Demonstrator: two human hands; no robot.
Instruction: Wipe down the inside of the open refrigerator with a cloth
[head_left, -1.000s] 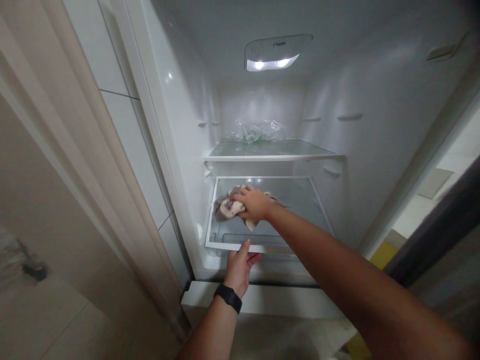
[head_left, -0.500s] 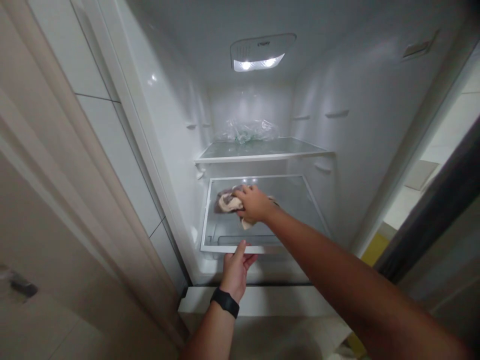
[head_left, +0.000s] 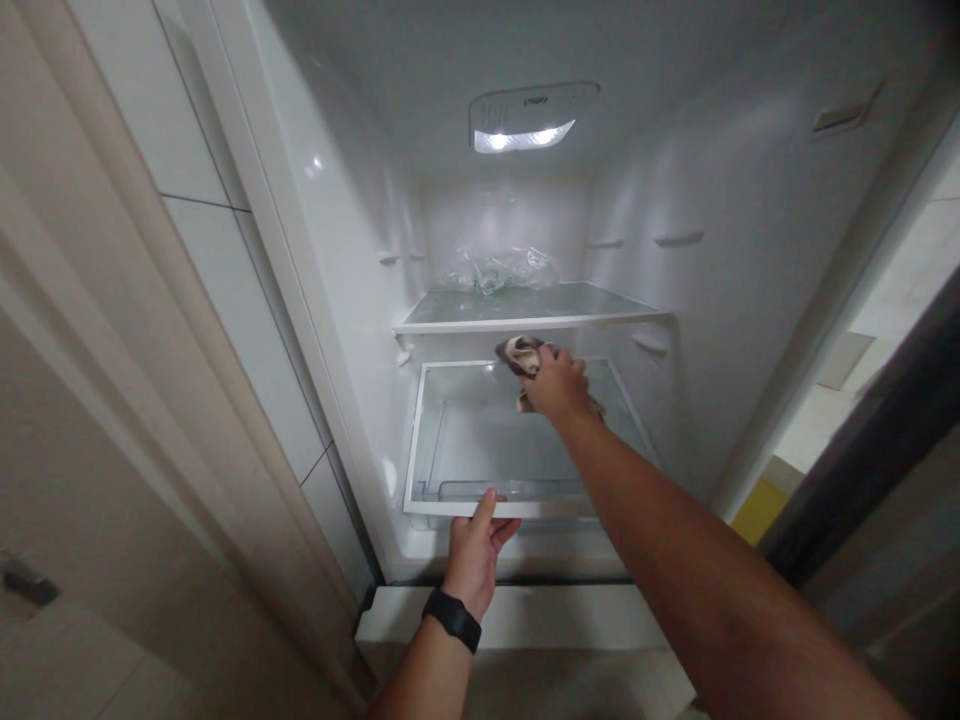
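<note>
Cloth [head_left: 519, 352] in right grip [head_left: 561, 388], left grip [head_left: 475, 550] holding lower shelf [head_left: 487, 440]

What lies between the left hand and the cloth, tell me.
In the head view, the transparent lower shelf lies between the left hand and the cloth.

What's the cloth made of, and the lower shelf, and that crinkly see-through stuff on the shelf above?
Cloth: probably soft, dull fabric, since it bunches in the right hand.
Lower shelf: shiny glass or hard plastic, because edges underneath show through.
Crinkly stuff: likely thin, glossy plastic film; it's wrinkled and see-through.
</note>
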